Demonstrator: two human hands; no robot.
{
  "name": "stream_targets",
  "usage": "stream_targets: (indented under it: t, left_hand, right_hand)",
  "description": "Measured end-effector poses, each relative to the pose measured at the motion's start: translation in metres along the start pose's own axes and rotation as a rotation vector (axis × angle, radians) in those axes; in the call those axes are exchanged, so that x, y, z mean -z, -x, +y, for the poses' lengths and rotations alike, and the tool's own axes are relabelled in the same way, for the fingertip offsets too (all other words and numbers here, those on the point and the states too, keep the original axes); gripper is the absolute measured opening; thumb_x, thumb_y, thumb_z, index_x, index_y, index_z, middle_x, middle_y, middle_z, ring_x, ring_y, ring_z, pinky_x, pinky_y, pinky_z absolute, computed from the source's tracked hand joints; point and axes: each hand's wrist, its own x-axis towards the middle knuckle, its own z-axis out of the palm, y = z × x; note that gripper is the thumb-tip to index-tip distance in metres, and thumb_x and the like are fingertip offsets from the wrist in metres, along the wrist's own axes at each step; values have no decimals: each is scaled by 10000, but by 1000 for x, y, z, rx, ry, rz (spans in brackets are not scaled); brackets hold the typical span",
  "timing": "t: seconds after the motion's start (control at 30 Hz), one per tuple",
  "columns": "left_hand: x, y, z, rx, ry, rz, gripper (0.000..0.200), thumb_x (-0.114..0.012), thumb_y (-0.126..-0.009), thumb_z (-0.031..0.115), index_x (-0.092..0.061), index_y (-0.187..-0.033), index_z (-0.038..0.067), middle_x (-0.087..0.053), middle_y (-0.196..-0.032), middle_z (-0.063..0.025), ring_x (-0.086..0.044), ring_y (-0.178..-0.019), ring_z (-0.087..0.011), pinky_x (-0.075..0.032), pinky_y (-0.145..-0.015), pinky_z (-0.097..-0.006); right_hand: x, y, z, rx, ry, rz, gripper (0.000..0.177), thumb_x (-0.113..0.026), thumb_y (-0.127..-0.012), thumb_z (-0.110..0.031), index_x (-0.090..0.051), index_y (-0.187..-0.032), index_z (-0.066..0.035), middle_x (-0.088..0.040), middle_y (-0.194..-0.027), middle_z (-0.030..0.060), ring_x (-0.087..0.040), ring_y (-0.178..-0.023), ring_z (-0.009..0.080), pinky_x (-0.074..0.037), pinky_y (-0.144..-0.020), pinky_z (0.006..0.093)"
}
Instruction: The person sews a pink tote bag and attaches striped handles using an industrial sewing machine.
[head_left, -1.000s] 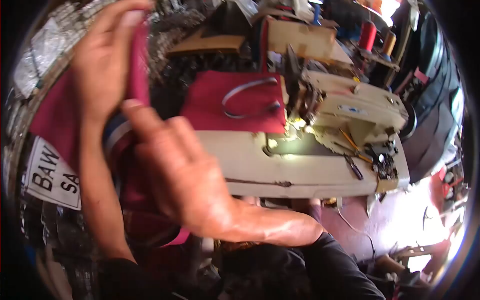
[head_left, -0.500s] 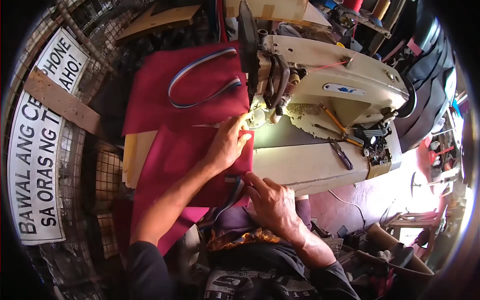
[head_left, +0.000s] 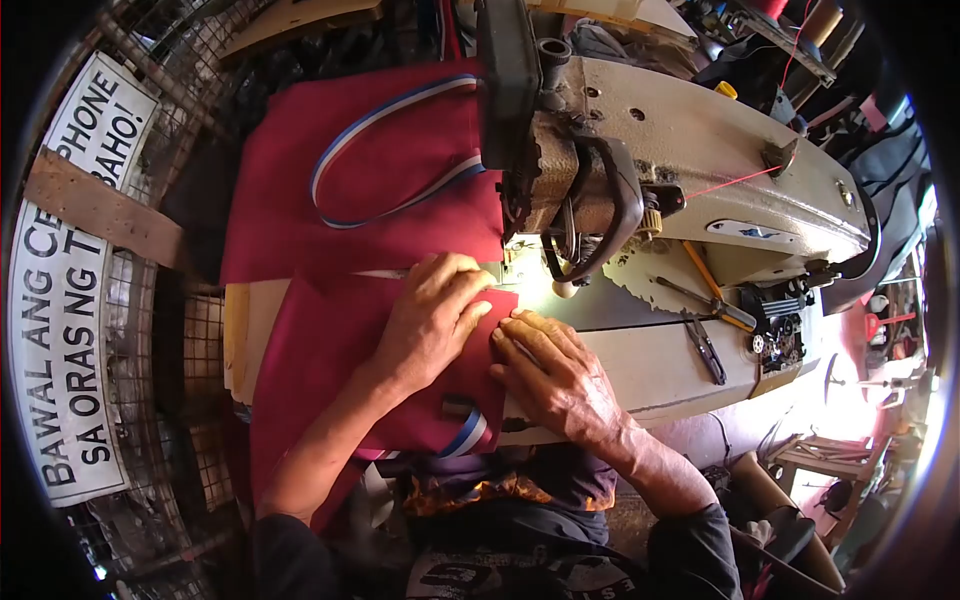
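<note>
Maroon fabric (head_left: 300, 340) lies across the bed of a sewing machine (head_left: 620, 150), its edge near the lit needle area. My left hand (head_left: 432, 320) is closed on the fabric just in front of the needle, thumb against curled fingers. Close beside it, my right hand (head_left: 560, 385) grips the fabric's right edge with its fingertips. A blue-and-white striped ribbon (head_left: 345, 135) loops over the rear piece of maroon fabric. Another striped ribbon end (head_left: 465, 432) hangs on the front piece. The needle tip is hard to make out.
On the machine bed to the right lie a screwdriver (head_left: 690, 298), black thread snips (head_left: 706, 352) and several small metal parts (head_left: 780, 345). A wire grille with a lettered sign (head_left: 75, 310) stands at the left. Thread spools (head_left: 825, 20) sit at the back right.
The view has moved closer to the machine. My right hand has moved up the fabric edge, nearer my left hand. The front ribbon end has shifted and shows its stripes.
</note>
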Motion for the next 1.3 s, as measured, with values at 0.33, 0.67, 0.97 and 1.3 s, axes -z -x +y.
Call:
stream_targets:
  t: [0.33, 0.67, 0.97, 1.3]
  left_hand:
    - [-7, 0, -3, -184, -76, -22, 293, -667, -841, 24, -692, -1130, 59, -608, -1094, -68, -576, -1028, -279, -468, -915, -423]
    - [-18, -9, -13, -144, -143, 22, 191, -652, -903, 53, -654, -1091, 92, -573, -1003, -68, -550, -973, -262, -443, -875, -421]
    - [-17, -9, -11, -191, -260, 24, 240, -672, -879, 60, -660, -1117, 87, -586, -997, -49, -559, -974, -252, -443, -861, -429]
    - [-3, -2, 1, -250, -324, -11, 303, -691, -860, 101, -668, -1150, 13, -619, -1188, -88, -573, -1099, -265, -438, -990, -433]
  right_hand:
    - [-4, 3, 1, -5, 12, 31, 439, -774, -887, -218, -669, -1213, 57, -647, -1251, 198, -633, -1201, 358, -516, -1026, 461]
    - [-7, 1, -3, -61, 59, 93, 432, -774, -876, -233, -667, -1194, 39, -663, -1224, 195, -645, -1147, 367, -506, -1005, 467]
    - [-2, -10, 17, -36, 182, 6, 562, -783, -841, -288, -643, -1280, 34, -639, -1350, 187, -608, -1243, 332, -443, -1075, 463]
    - [0, -16, 22, -55, 166, -54, 606, -742, -869, -308, -594, -1347, 34, -620, -1373, 182, -568, -1276, 332, -417, -1060, 457]
